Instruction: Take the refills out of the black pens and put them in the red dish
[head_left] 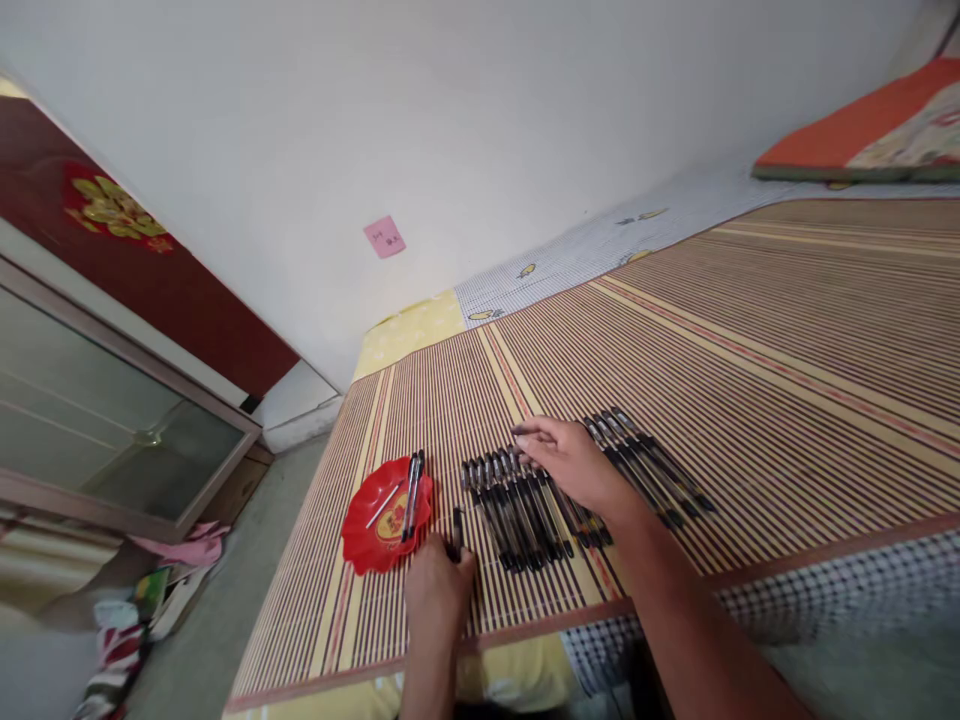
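Observation:
My left hand (437, 590) is closed on a black pen (457, 525); only a short dark end shows above the fingers. It is just right of a red scalloped plate (360, 545), which carries a couple of pens (412, 498) and a thin white stick (383, 506). Several black capped pens (517, 515) lie side by side in a row on the striped mat. Over the right part of that row, my right hand (570, 460) reaches leftward with fingers extended, hiding some caps. Beyond my right wrist lie several more pens (649, 465).
The bamboo mat (750, 350) covers a bed set against a white wall bearing a pink note (385, 237). An orange folded bedding piece (855, 125) rests at the far right. Left of the bed are a glass-fronted cabinet (112, 420) and cloth items (124, 640) on the floor.

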